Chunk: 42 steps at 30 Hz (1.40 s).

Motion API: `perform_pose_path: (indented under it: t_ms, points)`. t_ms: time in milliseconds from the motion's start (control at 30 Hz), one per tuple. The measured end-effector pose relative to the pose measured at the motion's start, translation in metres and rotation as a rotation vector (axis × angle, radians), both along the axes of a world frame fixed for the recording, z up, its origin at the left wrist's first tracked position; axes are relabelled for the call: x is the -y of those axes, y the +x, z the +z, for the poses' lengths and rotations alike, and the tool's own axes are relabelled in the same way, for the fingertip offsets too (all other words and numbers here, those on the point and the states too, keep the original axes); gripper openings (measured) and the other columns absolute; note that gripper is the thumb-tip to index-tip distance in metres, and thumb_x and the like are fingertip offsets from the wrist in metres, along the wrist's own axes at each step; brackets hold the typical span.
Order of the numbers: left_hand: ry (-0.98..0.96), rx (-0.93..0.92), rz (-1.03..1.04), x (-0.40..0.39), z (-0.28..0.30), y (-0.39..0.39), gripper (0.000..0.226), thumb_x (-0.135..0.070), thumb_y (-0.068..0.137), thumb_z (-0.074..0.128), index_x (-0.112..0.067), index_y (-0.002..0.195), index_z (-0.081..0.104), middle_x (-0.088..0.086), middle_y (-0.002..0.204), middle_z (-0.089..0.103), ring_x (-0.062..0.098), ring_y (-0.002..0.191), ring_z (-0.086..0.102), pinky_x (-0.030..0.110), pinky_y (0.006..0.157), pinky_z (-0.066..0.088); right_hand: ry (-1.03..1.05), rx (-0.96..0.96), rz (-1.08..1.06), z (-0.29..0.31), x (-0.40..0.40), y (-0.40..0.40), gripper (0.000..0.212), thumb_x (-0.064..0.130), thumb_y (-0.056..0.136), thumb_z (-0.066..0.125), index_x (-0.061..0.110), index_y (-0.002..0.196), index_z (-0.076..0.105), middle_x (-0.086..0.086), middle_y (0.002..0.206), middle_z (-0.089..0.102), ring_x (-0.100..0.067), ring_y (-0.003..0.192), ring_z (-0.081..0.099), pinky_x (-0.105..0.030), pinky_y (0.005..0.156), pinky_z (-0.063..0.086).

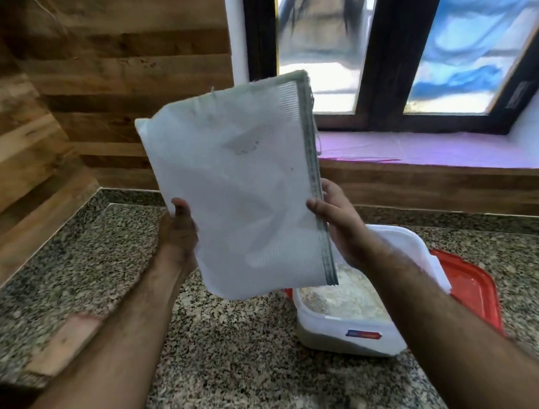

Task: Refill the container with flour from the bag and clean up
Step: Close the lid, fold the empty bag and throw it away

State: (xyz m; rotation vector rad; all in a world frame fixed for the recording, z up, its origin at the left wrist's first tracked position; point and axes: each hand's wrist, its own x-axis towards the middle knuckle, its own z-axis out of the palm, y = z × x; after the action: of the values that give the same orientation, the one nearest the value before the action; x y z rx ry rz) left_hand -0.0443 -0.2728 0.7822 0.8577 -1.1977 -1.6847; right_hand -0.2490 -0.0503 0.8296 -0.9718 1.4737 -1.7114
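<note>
- Two bare hands hold a white woven bag (pixel 236 187) up in the air above the desk (pixel 237 345), tilted, with its lower end hanging over the near-left corner of the container (pixel 344 327).
- Left hand (pixel 180 233) has its grip closed on the bag's left edge, thumb lying on the front face.
- Right hand (pixel 340 219) has its grip closed on the bag's right, stitched edge, thumb in front and fingers behind.
- Bag looks flat and limp; a grey-green seam runs down its right side.
- Container is white plastic, open, standing on the speckled granite desk, just below and right of the bag; pale flour (pixel 343 297) lies inside it.
- Red lid (pixel 475 288) lies flat on the desk beside the container, at its right and partly behind it.
- Wood-panelled wall (pixel 86 73) rises at the left and behind; a dark-framed window (pixel 379 60) with a pink sill sits at upper right.
</note>
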Motion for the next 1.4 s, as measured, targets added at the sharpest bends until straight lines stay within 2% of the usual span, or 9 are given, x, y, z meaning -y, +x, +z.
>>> perform_pose_path:
  t_ms: [133, 300, 467, 600, 733, 867, 967, 1133, 1400]
  points:
    - [0.089, -0.056, -0.106, 0.016, -0.024, 0.033, 0.085, -0.081, 0.085, 0.063, -0.012, 0.133, 0.073, 0.017, 0.138, 0.073, 0.042, 0.125, 0.071, 0.068, 0.109, 0.051, 0.106, 0.121, 0.04, -0.001, 0.036, 0.028, 0.038, 0.017, 0.099, 0.07, 0.001, 0.133, 0.064, -0.012, 0.115, 0.077, -0.025, 0.099, 0.075, -0.039, 0.084, 0.063]
    - [0.069, 0.19, 0.001, 0.05, -0.049, 0.077, 0.044, -0.056, 0.099, 0.067, -0.015, 0.109, 0.079, 0.002, 0.102, 0.085, 0.023, 0.094, 0.082, 0.039, 0.076, 0.067, 0.289, 0.14, -0.144, -0.027, 0.09, 0.081, 0.016, 0.013, 0.107, 0.058, 0.008, 0.111, 0.073, -0.005, 0.092, 0.079, -0.015, 0.073, 0.075, -0.028, 0.061, 0.06]
    - [-0.138, 0.547, 0.052, 0.09, -0.099, 0.11, 0.033, -0.051, 0.095, 0.078, -0.019, 0.1, 0.071, 0.003, 0.094, 0.079, 0.032, 0.091, 0.078, 0.048, 0.078, 0.064, 0.481, -0.016, -0.314, -0.094, 0.13, 0.126, 0.017, 0.023, 0.104, 0.06, 0.014, 0.111, 0.072, -0.001, 0.099, 0.078, -0.017, 0.086, 0.077, -0.031, 0.068, 0.062]
    - [-0.224, 0.744, -0.144, 0.097, -0.146, 0.122, 0.067, -0.037, 0.094, 0.083, -0.018, 0.149, 0.049, -0.002, 0.128, 0.067, 0.023, 0.111, 0.069, 0.032, 0.085, 0.054, 0.727, -0.105, -0.39, -0.169, 0.136, 0.133, 0.02, 0.024, 0.098, 0.063, 0.007, 0.103, 0.074, -0.007, 0.094, 0.077, -0.028, 0.091, 0.076, -0.033, 0.074, 0.06]
    - [-0.343, 0.943, -0.398, 0.103, -0.197, 0.126, 0.103, -0.042, 0.091, 0.083, -0.021, 0.171, 0.022, -0.001, 0.151, 0.051, 0.021, 0.136, 0.055, 0.039, 0.115, 0.047, 0.874, -0.115, -0.461, -0.222, 0.124, 0.136, 0.018, 0.022, 0.096, 0.066, 0.008, 0.107, 0.07, -0.01, 0.102, 0.076, -0.032, 0.098, 0.073, -0.035, 0.081, 0.057]
    - [-0.53, 1.19, -0.538, 0.099, -0.213, 0.125, 0.099, -0.048, 0.095, 0.075, -0.02, 0.171, 0.019, 0.009, 0.17, 0.035, 0.036, 0.15, 0.044, 0.045, 0.119, 0.044, 0.977, -0.357, -0.457, -0.236, 0.118, 0.144, 0.05, 0.031, 0.095, 0.073, 0.006, 0.134, 0.056, -0.017, 0.134, 0.063, -0.038, 0.123, 0.062, -0.04, 0.098, 0.05]
    - [-0.799, 1.243, -0.582, 0.092, -0.204, 0.114, 0.085, -0.052, 0.108, 0.053, -0.021, 0.173, 0.009, 0.002, 0.182, 0.004, 0.031, 0.166, 0.011, 0.047, 0.133, 0.021, 0.98, -0.816, -0.255, -0.241, 0.114, 0.172, 0.088, 0.061, 0.102, 0.05, 0.011, 0.168, 0.02, -0.013, 0.176, 0.02, -0.033, 0.161, 0.022, -0.048, 0.129, 0.027]
    - [-1.278, 1.245, -0.833, 0.111, -0.195, 0.061, 0.082, -0.071, 0.106, 0.022, -0.033, 0.172, -0.007, 0.001, 0.18, -0.015, 0.024, 0.167, -0.016, 0.053, 0.134, -0.005, 1.003, -1.073, 0.242, -0.255, 0.124, 0.205, 0.111, 0.096, 0.087, 0.022, 0.032, 0.164, -0.028, 0.0, 0.171, -0.037, -0.027, 0.157, -0.035, -0.053, 0.132, -0.01]
    - [-1.38, 1.417, -1.099, 0.141, -0.232, 0.035, 0.123, -0.109, 0.073, 0.013, -0.038, 0.162, -0.033, 0.007, 0.169, -0.045, 0.029, 0.158, -0.038, 0.05, 0.131, -0.019, 1.088, -1.055, 0.338, -0.277, 0.123, 0.211, 0.143, 0.112, 0.061, 0.035, 0.036, 0.157, -0.038, -0.002, 0.163, -0.05, -0.034, 0.148, -0.05, -0.066, 0.123, -0.021]
